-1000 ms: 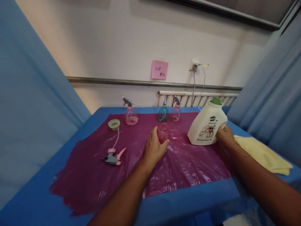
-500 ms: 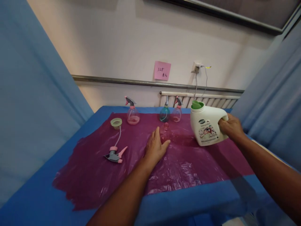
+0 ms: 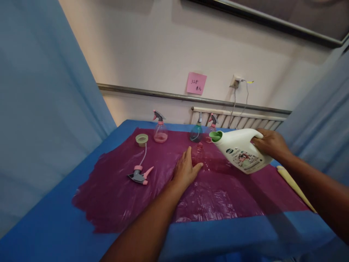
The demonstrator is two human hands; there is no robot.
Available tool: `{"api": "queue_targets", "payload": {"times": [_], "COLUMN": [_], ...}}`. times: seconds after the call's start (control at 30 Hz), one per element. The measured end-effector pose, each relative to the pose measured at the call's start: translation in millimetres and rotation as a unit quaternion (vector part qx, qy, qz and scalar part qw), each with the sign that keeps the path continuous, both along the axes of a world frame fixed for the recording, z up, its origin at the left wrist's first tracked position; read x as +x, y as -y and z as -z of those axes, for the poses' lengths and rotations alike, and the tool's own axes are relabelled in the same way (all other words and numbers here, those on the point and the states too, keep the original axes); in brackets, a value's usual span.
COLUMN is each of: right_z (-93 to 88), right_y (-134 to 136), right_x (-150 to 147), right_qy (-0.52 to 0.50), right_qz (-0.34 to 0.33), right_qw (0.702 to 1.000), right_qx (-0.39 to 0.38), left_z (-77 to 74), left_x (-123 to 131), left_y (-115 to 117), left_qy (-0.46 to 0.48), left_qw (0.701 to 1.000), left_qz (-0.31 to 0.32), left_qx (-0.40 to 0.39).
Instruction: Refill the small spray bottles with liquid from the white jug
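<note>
My right hand (image 3: 269, 143) grips the handle of a white jug (image 3: 244, 154) with a printed label, held above the table. The jug tilts to the left, and its green spout (image 3: 216, 136) is above and to the right of an open clear bottle (image 3: 199, 154). My left hand (image 3: 187, 167) curves round the bottle's left and near side, thumb in front, steadying it upright. A grey and pink spray head (image 3: 139, 176) lies to the left, its tube reaching a pale green cap-like ring (image 3: 142, 139). Whether liquid is leaving the spout cannot be made out.
Behind stand a pink-topped spray bottle (image 3: 160, 133), a teal spray bottle (image 3: 196, 133) and another pink-topped spray bottle (image 3: 211, 126), partly behind the jug. Purple plastic sheeting (image 3: 114, 193) covers the blue table (image 3: 51, 203). A yellow roll (image 3: 294, 187) lies at right. Blue curtains hang on both sides.
The white jug has tipped further left, its spout coming down towards the open bottle. My left hand stays at the bottle. The whole view has shifted slightly.
</note>
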State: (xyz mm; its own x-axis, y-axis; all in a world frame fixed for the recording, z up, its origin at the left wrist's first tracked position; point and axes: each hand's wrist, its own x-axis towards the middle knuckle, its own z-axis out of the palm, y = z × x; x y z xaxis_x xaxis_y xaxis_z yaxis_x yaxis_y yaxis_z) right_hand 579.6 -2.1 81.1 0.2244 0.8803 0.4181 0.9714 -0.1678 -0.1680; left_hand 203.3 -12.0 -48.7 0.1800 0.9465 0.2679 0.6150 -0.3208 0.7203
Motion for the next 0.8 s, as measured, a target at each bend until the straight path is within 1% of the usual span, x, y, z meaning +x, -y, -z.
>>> {"api": "queue_targets", "payload": {"times": [0.13,0.3,0.43,0.57,0.7,0.8], "right_z": [-7.6,-16.6,-21.4,-26.3,-30.9,-33.9], "right_y": [-0.2,2.8,3.3,2.5,2.5,2.9], "right_x": [-5.3,-12.4,-17.2,-20.6,-22.1,-23.6], "right_qy": [0.019,0.095,0.129,0.157,0.161,0.165], "right_qz": [0.019,0.027,0.013,0.019,0.024,0.028], "right_qw": [0.999,0.992,0.988,0.983,0.982,0.981], "right_qx": [-0.031,-0.072,-0.08,-0.091,-0.099,-0.102], "left_z": [-0.5,-0.7,-0.4,3.2,8.1,8.3], "left_x": [0.7,1.2,1.7,3.1,3.7,3.9], "left_y": [1.1,1.3,1.1,-0.6,-2.3,-1.9], "left_qy": [0.003,0.003,0.001,0.002,0.003,0.004], "left_qw": [1.0,1.0,1.0,1.0,1.0,1.0], "left_qz": [0.002,-0.005,-0.007,-0.009,-0.008,-0.008], "left_qx": [0.003,0.009,0.008,0.007,0.016,0.021]}}
